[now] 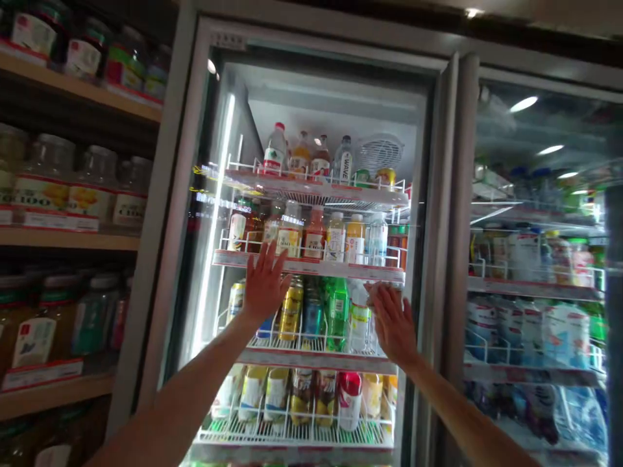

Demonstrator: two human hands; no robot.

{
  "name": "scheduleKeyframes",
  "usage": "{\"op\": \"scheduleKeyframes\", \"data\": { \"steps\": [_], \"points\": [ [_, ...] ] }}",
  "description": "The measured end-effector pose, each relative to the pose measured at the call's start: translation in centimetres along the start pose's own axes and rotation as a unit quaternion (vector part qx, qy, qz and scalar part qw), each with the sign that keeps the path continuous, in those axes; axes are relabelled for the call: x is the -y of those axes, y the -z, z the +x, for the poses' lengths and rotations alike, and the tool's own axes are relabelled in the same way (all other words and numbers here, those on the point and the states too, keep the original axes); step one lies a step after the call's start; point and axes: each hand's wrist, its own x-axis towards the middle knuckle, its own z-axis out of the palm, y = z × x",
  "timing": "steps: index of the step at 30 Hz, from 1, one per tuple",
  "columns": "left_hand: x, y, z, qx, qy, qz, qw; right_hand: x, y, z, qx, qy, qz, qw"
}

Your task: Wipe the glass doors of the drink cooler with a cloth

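My left hand (265, 282) is raised with its fingers spread, palm toward the glass door (311, 84) of a lit drinks fridge. It holds nothing and appears to rest on or just before the glass. My right hand (393, 321) is up near the door's right side, fingers stretched out and leaning left. By its fingertips is a small pale shape, too blurred to tell from a reflection. Behind the hands stand a gold can (291, 311), a green bottle (337, 314) and a row of juice bottles (335, 240).
On the left, wooden shelves (73, 240) carry jars and bottles. A second glass-door fridge (535, 285) with drinks stands on the right, past the metal door frame (450, 259). More bottles and cans fill the lower wire shelf (292, 438). Lights reflect in the glass.
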Motion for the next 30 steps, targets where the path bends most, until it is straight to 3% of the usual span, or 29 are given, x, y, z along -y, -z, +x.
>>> {"op": "scheduleKeyframes", "data": {
  "steps": [2, 5, 8, 11, 13, 15, 18, 20, 22, 26, 28, 30],
  "points": [
    [1.3, 0.2, 1.0, -0.01, 0.023, 0.006, 1.0, -0.9, -0.4, 3.4, -0.046, -0.057, -0.009, 0.997],
    [3.1, 0.5, 2.5, -0.017, 0.045, 0.019, 0.999, -1.1, -1.0, 11.2, -0.157, -0.176, -0.006, 0.972],
    [4.3, 0.7, 3.7, -0.016, 0.045, 0.026, 0.999, 2.8, -1.9, 15.9, -0.167, -0.138, 0.016, 0.976],
    [4.9, 0.6, 4.4, -0.014, 0.043, 0.027, 0.999, 7.3, -2.6, 15.6, -0.09, 0.032, 0.019, 0.995],
    [5.2, 0.7, 4.9, -0.021, 0.04, 0.026, 0.999, 7.3, -2.4, 14.9, -0.065, 0.092, 0.007, 0.994],
    [5.7, 0.9, 5.5, -0.03, 0.033, 0.029, 0.999, 4.2, -1.6, 15.3, -0.091, 0.046, -0.009, 0.995],
    [6.5, 1.1, 6.4, -0.035, 0.021, 0.038, 0.998, -2.0, -0.6, 18.0, -0.174, -0.143, -0.019, 0.974],
    [6.9, 1.1, 7.0, -0.036, 0.014, 0.042, 0.998, -3.4, -0.8, 20.0, -0.196, -0.217, -0.01, 0.956],
    [6.8, 0.8, 7.6, -0.033, 0.007, 0.041, 0.999, -1.5, -1.6, 21.0, -0.177, -0.19, 0.007, 0.966],
    [5.5, 0.2, 8.6, -0.017, 0.009, 0.026, 0.999, 5.5, -2.9, 20.1, -0.067, 0.017, 0.023, 0.997],
    [4.8, 0.0, 8.9, -0.011, 0.02, 0.02, 1.0, 5.9, -2.3, 19.5, -0.022, 0.049, 0.015, 0.998],
    [4.5, 0.1, 9.0, -0.005, 0.027, 0.02, 0.999, 3.3, -0.9, 19.7, -0.032, -0.015, 0.0, 0.999]
  ]
}}
